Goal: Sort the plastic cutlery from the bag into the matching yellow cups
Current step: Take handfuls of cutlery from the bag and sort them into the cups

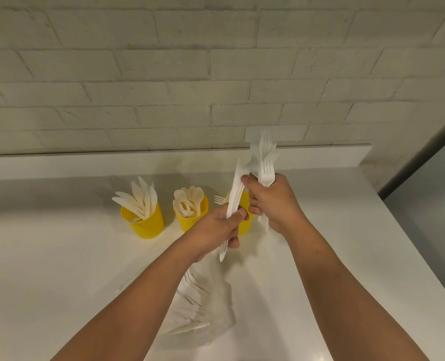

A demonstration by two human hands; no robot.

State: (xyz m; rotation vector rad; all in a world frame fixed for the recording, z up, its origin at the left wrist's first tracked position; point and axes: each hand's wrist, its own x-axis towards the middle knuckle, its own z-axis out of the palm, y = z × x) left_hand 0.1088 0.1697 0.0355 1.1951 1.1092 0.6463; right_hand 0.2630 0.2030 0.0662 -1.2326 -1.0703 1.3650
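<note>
Three yellow cups stand in a row on the white counter. The left cup (144,225) holds white knives, the middle cup (186,221) holds spoons, and the right cup (244,222) is mostly hidden behind my hands, with a fork tip showing at its left. My left hand (217,227) grips a few white knives (233,201), blades pointing up. My right hand (273,201) grips a bunch of white forks (264,162), tines up, above the right cup. The clear plastic bag (216,313) with more cutlery lies on the counter under my left forearm.
A white brick wall (216,74) rises behind the counter's raised back ledge (138,162). The counter's right edge (408,246) runs diagonally, with grey floor beyond it.
</note>
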